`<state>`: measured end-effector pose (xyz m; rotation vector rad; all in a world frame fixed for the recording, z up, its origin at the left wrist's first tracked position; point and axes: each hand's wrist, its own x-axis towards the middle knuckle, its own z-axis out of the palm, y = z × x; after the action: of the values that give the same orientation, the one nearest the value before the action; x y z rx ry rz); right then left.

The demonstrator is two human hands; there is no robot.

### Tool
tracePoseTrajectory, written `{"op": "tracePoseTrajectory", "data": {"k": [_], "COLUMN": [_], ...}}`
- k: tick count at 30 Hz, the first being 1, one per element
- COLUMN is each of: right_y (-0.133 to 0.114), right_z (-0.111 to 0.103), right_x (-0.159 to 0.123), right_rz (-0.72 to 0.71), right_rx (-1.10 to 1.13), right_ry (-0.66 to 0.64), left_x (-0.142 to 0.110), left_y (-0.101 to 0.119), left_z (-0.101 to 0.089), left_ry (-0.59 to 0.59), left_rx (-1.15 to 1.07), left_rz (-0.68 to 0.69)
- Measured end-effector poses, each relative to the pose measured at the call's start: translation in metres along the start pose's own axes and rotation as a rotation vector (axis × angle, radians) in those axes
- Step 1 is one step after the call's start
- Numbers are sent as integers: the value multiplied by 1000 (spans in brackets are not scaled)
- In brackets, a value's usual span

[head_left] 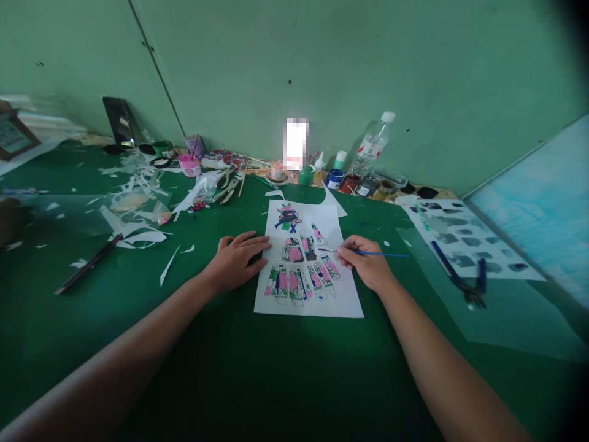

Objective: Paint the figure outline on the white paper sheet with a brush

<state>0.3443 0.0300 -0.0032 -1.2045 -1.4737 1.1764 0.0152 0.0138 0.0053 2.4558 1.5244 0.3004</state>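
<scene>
A white sheet of paper (276,312) lies in front of me on the green table. It bears several outlined shapes, partly coloured pink, green, dark blue and black. My left hand (239,259) rests flat with fingers stretched out, its fingertips on the sheet's left edge. My right hand (365,261) lies at the sheet's right edge, fingers pinched round a thin blue paintbrush (389,254). The brush tip points left, over or on the paper near the upper shapes; I cannot tell if it touches.
Along the wall stand paint jars, including a dark blue jar (334,178) and a pink jar (189,164), plus a plastic bottle (373,147). Paper scraps and pliers (227,185) lie back left. Right are blue-handled pliers (460,276) on a clear sheet and a printed sheet (497,270).
</scene>
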Motion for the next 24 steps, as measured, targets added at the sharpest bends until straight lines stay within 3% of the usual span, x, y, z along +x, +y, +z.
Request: {"op": "tracePoseTrajectory", "data": {"k": [3, 7, 11, 15, 19, 24], "right_y": [-2, -12, -19, -6, 11, 10], "right_z": [3, 4, 2, 3, 6, 3], "right_x": [4, 26, 61, 83, 84, 79], "right_rz": [67, 156, 24, -28, 18, 63], "right_rx": [145, 198, 245, 328, 228, 196], "right_ry": [92, 100, 181, 286, 210, 60], "left_x": [7, 21, 32, 36, 34, 28], "left_y": [-8, -22, -36, -45, -47, -48], "left_z": [-6, -16, -22, -25, -28, -32], "left_ry": [-27, -106, -168, -170, -195, -183], "left_rx": [-13, -17, -37, -87, -107, -123], "left_rz": [39, 104, 176, 215, 237, 282]}}
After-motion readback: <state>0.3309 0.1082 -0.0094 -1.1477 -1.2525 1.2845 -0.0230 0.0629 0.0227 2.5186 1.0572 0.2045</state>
